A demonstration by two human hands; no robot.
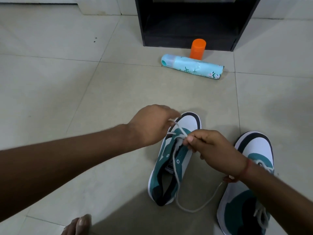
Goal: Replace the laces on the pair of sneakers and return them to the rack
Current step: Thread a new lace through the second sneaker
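Two teal, white and black sneakers stand on the tiled floor. The left sneaker (172,160) is partly laced, with a white lace (194,209) trailing in a loop past its heel. My left hand (150,126) pinches one lace end at the shoe's left side near the toe. My right hand (211,150) pinches the lace over the lower eyelets. The right sneaker (250,192) is laced and lies partly under my right forearm. The black shoe rack (191,22) stands at the back.
A light blue spray can (191,67) lies on its side before the rack, with an orange cap (197,49) upright behind it. My bare toes (79,226) show at the bottom edge. A white wall base runs along the top left.
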